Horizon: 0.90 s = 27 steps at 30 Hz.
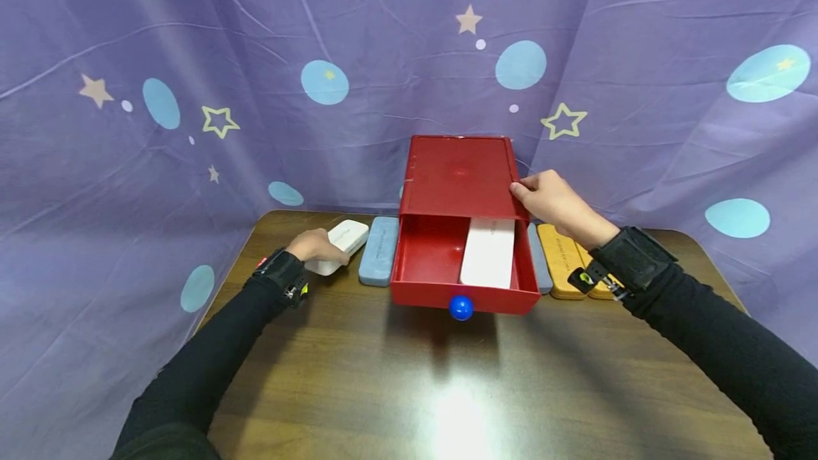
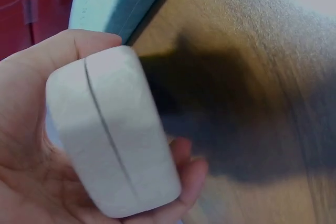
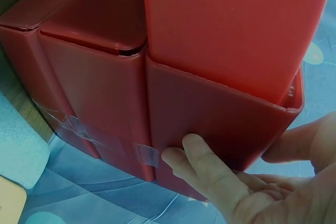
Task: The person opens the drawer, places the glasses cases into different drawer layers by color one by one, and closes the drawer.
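Note:
My left hand (image 1: 316, 247) grips an oblong white case (image 1: 348, 236) just above the table's left part. Its rounded end, with a seam line, faces the left wrist view, the thumb on one side and fingers on the other. A red drawer box (image 1: 456, 169) stands in the middle, its top drawer (image 1: 424, 293) pulled out by the round blue knob's side. Inside that drawer, on the right, lies another white case (image 1: 488, 254). My right hand (image 1: 556, 201) holds the box's upper right edge, thumb on top and fingers against the side.
Beside the box on the left lies a light blue case (image 1: 380, 250); another blue case (image 1: 539, 261) is partly hidden on its right. Yellow cases (image 1: 561, 261) lie farther right, partly behind my right wrist. A purple patterned curtain (image 1: 383, 34) hangs behind the wooden table (image 1: 332, 375).

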Motion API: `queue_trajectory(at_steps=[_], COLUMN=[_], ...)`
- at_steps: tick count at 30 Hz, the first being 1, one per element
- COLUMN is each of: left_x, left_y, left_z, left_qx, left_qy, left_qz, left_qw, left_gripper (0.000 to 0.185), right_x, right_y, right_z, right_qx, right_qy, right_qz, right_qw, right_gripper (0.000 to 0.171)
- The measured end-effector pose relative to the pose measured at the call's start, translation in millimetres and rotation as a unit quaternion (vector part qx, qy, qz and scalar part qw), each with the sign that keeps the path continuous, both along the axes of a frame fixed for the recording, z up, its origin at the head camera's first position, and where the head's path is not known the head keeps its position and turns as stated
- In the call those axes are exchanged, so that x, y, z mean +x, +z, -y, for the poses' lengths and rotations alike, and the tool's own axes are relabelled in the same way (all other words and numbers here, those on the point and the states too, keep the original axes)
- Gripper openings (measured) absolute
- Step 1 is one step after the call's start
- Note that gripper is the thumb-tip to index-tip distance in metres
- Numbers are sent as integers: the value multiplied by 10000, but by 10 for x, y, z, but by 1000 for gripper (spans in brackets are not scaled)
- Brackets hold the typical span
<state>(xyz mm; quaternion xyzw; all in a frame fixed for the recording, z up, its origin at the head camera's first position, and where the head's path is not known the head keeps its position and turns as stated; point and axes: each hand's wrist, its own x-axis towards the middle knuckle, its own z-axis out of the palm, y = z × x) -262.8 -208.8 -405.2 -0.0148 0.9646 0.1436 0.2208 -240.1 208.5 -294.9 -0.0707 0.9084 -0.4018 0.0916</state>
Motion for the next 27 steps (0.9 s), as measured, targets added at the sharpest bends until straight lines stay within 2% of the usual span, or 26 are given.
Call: queue_trajectory(at_steps=[6, 14, 21, 25, 27], left_x=[56, 136, 236, 292, 321], left_y=[149, 310, 523, 664, 740], left_z=[-52, -92, -42, 3, 21], left_qx=[-188, -315, -1, 237, 214], left_qy=[120, 44, -179, -126, -57], left_qz=[-71, -51, -465, -561, -578], left_qw=[9997, 9995, 9988, 9981, 9981], left_gripper=[72, 75, 66, 60, 61], right_x=[0, -4, -5, 1, 4], right_y=[7, -7, -6, 4, 10], right_z=[-37, -48, -20, -8, -8], right_qx=[70, 105, 102, -2, -41], right_qy=[41, 7, -19, 33, 82], right_qz=[-99, -94, -57, 36, 76], right_qw=[9999, 9999, 9999, 10000, 9999], right_gripper=[44, 44, 42, 41, 42])
